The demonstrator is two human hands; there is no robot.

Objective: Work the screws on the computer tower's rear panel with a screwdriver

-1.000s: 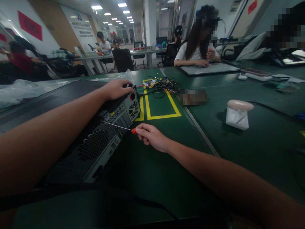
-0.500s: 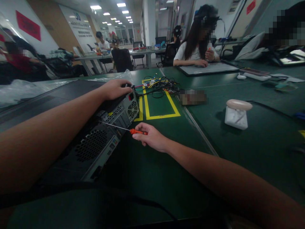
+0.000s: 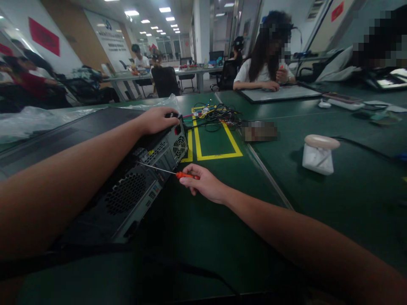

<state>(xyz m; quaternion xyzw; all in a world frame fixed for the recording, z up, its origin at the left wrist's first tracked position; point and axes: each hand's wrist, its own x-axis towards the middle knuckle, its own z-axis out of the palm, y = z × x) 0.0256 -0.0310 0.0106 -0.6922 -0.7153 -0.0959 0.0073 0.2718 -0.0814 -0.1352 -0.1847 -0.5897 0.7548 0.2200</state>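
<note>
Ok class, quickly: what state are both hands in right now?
Left hand: on the case; whether gripping cannot be told.
Right hand: closed around the screwdriver.

Room: pale wall (image 3: pixel 65 60); brown wall panel (image 3: pixel 71 29); red wall hanging (image 3: pixel 43 36); lit ceiling panels (image 3: pixel 165 9); white column (image 3: pixel 201 38); black chairs (image 3: pixel 165 80); green worktop (image 3: pixel 229 169).

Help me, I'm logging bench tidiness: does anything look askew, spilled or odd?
Only the cable tangle near the computer tower looks untidy, sprawling across the far end of the yellow outline and past its edge.
</note>
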